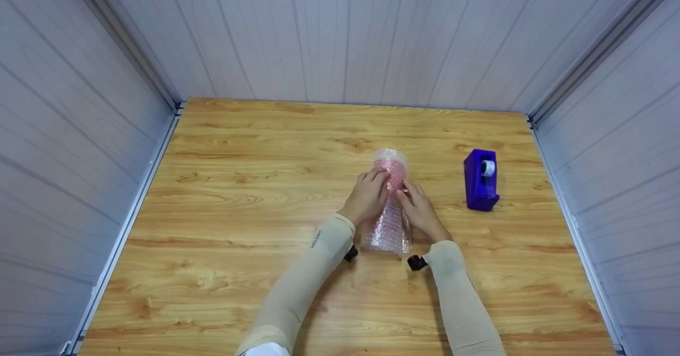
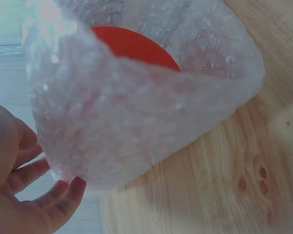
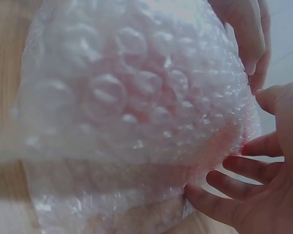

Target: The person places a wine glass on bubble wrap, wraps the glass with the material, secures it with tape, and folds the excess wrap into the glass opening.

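A roll of clear bubble wrap lies on the wooden table, wound around a red thing. In the left wrist view the red thing shows a smooth curved edge inside the wrap's open end; its kind is hidden. My left hand holds the roll from its left and upper side, fingers bent over it. My right hand grips the right side, fingertips against the wrap. In the right wrist view the right hand's fingers curve along the wrap's surface, close to the left hand.
A blue tape dispenser with a roll of tape stands on the table, right of the bubble wrap. Pale panel walls border the table at the back and both sides.
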Tool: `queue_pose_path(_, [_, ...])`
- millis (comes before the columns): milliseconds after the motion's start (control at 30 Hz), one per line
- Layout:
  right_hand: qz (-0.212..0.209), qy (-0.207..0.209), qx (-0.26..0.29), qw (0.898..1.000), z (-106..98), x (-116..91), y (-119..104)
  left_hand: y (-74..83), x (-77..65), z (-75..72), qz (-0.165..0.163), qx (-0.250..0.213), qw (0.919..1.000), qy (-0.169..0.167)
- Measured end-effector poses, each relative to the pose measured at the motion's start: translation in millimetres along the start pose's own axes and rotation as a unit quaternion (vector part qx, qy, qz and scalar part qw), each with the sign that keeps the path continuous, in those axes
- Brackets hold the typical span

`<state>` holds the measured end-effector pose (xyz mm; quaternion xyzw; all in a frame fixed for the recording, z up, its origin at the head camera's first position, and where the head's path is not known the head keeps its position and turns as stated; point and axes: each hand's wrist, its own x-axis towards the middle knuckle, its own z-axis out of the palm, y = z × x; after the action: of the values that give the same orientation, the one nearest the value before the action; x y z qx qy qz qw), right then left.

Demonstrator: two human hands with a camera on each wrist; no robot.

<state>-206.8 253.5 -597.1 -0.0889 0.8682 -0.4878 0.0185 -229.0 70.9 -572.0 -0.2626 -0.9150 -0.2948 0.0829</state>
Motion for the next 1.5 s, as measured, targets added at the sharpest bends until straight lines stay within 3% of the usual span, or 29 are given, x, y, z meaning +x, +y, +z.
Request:
queue_pose_path(167, [0.009, -0.019, 0.002, 1.0, -1, -1, 2, 1.2, 0.2, -1.5, 0.016, 0.003, 0.9998, 0.007])
queue_pose_path(333, [0.012, -0.027, 0.016, 0.999, -1, -3, 3, 5.3, 1.3, -1.4, 0.009, 0.015, 0.9997, -0.016])
queue_pose_path(633, [0.011, -0.014, 0.019, 1.0, 0, -5, 8, 10.0, 4.9, 2.0, 0.008, 0.027, 0.9989, -0.038])
queue_pose_path(833, [-0.016, 0.009, -0.018, 1.0, 0, -5, 12, 11.5, 6.9, 5.4, 0.014, 0.044, 0.9978, -0.047])
queue_pose_path(1500, [0.03, 0.025, -0.01, 0.999, -9, -6, 14, 19.1, 10.3, 8.0, 0.004, 0.068, 0.996, -0.058])
